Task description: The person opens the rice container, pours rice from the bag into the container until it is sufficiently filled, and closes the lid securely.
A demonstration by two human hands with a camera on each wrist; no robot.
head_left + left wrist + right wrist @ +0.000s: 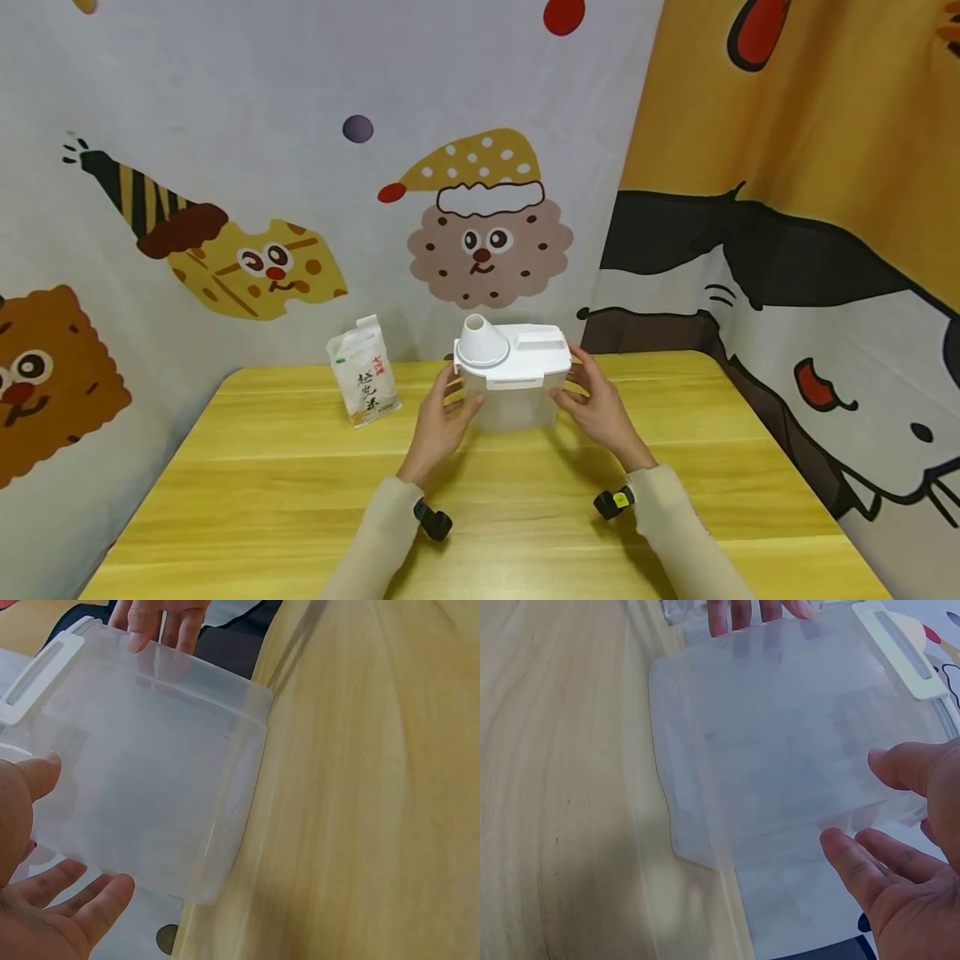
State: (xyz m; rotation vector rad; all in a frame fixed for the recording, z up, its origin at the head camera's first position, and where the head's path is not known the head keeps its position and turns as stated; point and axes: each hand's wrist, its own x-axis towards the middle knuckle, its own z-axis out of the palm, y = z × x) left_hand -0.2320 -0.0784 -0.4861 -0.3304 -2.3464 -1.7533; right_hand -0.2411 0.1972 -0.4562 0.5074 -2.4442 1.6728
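Gripping opposite ends of the lidded translucent storage container [513,410], the left hand [441,423] and right hand [600,410] lay thumbs on its front wall, with fingers spread along the sides. Even, gentle pressure should keep its white lid [528,365] and cone [481,343] level. The container sits toward twelve o'clock on the wood-grain table [517,508], the rice bag [365,375] at its nine o'clock.

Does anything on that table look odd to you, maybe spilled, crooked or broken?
Nothing really stands out: the clear container sits upright, its white lid on, with no visible crack or spill. Only the bag looks slightly tilted in the head view, perhaps just from the camera angle.
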